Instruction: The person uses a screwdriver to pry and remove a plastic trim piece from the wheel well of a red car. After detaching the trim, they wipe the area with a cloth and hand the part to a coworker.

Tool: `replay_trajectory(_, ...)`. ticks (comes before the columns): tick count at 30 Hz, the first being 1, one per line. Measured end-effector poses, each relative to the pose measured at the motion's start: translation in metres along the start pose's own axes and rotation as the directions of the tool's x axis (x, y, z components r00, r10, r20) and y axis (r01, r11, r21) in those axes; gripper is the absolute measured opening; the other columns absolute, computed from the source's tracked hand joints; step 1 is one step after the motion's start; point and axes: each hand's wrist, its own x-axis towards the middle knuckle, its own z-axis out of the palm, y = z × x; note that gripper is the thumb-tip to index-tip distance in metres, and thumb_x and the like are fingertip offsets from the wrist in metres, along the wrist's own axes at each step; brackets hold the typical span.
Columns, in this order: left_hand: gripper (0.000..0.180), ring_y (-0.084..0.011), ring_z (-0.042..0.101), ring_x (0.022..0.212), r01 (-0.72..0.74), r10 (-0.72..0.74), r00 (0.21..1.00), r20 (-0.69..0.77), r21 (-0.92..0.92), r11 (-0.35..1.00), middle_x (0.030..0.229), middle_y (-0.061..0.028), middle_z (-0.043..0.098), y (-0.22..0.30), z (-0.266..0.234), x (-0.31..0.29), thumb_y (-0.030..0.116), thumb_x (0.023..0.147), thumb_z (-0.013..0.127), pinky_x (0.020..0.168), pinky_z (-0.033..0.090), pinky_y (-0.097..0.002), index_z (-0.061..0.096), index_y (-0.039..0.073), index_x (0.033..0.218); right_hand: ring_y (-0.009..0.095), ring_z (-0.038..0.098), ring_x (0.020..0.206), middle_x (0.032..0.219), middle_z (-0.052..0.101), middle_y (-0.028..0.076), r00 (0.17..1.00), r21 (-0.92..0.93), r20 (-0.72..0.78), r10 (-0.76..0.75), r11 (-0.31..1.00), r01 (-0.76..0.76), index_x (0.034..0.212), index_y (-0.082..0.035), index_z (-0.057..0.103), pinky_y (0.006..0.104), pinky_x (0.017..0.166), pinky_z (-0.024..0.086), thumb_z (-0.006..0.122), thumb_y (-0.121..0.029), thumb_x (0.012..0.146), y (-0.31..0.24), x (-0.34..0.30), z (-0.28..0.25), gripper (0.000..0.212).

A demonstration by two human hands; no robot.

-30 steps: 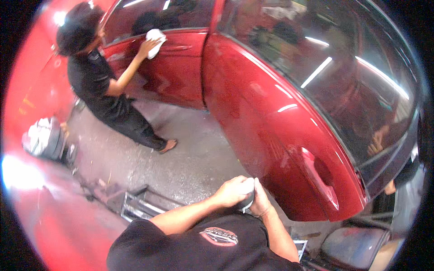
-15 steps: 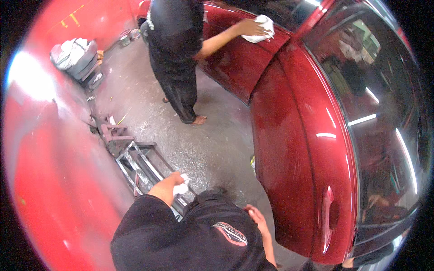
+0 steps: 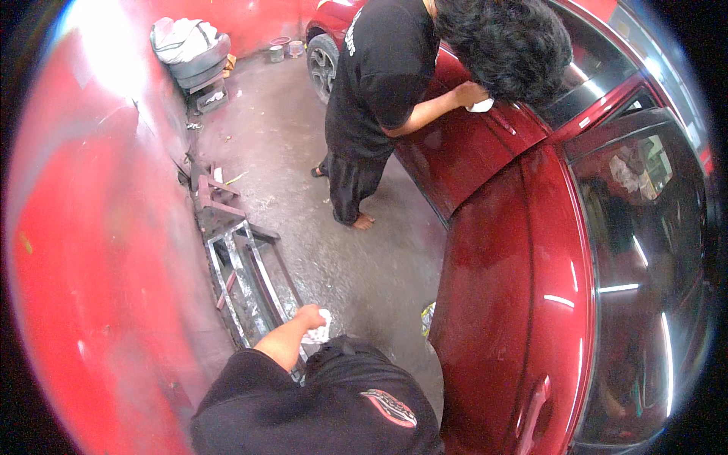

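My left hand (image 3: pixel 307 315) is closed around a crumpled white cloth (image 3: pixel 319 331), held low in front of my body. Below it, beyond the cloth, stands a metal frame stand (image 3: pixel 246 262). My right hand does not show. On my right is a dark red car with glossy doors; the nearer door (image 3: pixel 500 250) has a handle (image 3: pixel 534 413) near the lower edge of the picture. Farther along, a co-worker in black (image 3: pixel 379 83) bends over the car. The co-worker's hand (image 3: pixel 470 93) presses a white cloth (image 3: pixel 481 106) against the farther door.
A red wall (image 3: pixel 91 265) runs along my left. Near its far end, a grey container (image 3: pixel 203 67) heaped with white cloth sits on a support. Small cans (image 3: pixel 276 54) stand by the back wall. A yellowish packet (image 3: pixel 428 318) lies on the floor beside the car.
My view has shifted, so the scene sits farther right and lower. The co-worker has leaned down, head now in view over the door. My right hand has left the picture; the left keeps its cloth.
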Motion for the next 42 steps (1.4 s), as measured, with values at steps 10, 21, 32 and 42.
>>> replay_trajectory(10, 0.062, -0.029, 0.059, 0.111, 0.069, -0.064, 0.989, 0.132, -0.035, 0.997, 0.122, -0.0189, 0.059, 0.055, -0.005, 0.013, 0.029, 0.071, 0.068, 0.094, 0.048, -0.0377, 0.054, 0.006, 0.126, 0.023, 0.057, 0.112, 0.117, 0.061, 0.013, 0.995, -0.11, -0.099, 0.021, 0.993, -0.032, 0.123, -0.002, 0.055, 0.0347, 0.093, 0.044, 0.056, -0.022, 0.093, 0.009, -0.032, -0.006, 0.036)
replay_trajectory(21, 0.049, -0.0298, 0.064, 0.101, -0.08, 0.044, 0.976, 0.212, 0.167, 0.983, 0.107, -0.0211, 0.065, 0.088, -0.024, 0.024, 0.032, 0.071, 0.069, 0.086, 0.051, -0.0411, 0.064, 0.001, 0.108, 0.024, 0.057, 0.111, 0.116, 0.062, 0.014, 0.961, -0.156, -0.219, 0.166, 0.967, -0.203, 0.122, -0.003, 0.056, 0.0348, 0.092, 0.045, 0.056, -0.023, 0.092, 0.051, -0.101, -0.01, 0.036)
replay_trajectory(32, 0.064, -0.0327, 0.06, 0.107, -0.13, 0.117, 0.985, 0.125, 0.1, 0.986, 0.114, -0.0205, 0.062, 0.083, -0.037, 0.052, 0.038, 0.071, 0.074, 0.09, 0.049, -0.0402, 0.057, 0.004, 0.122, 0.024, 0.058, 0.111, 0.115, 0.062, 0.015, 0.964, -0.283, -0.199, 0.175, 0.932, -0.227, 0.121, -0.003, 0.057, 0.0348, 0.092, 0.045, 0.057, -0.023, 0.092, 0.049, -0.126, -0.013, 0.035)
replay_trajectory(42, 0.065, -0.0306, 0.063, 0.102, 0.027, -0.028, 1.0, -0.007, -0.095, 0.995, 0.114, -0.0236, 0.061, -0.05, 0.068, -0.021, 0.03, 0.069, 0.071, 0.086, 0.052, -0.0398, 0.054, -0.001, 0.123, 0.025, 0.059, 0.11, 0.114, 0.063, 0.015, 0.997, -0.521, -0.063, 0.052, 0.85, -0.078, 0.12, -0.004, 0.058, 0.0349, 0.092, 0.045, 0.057, -0.023, 0.092, 0.027, -0.115, -0.027, 0.035)
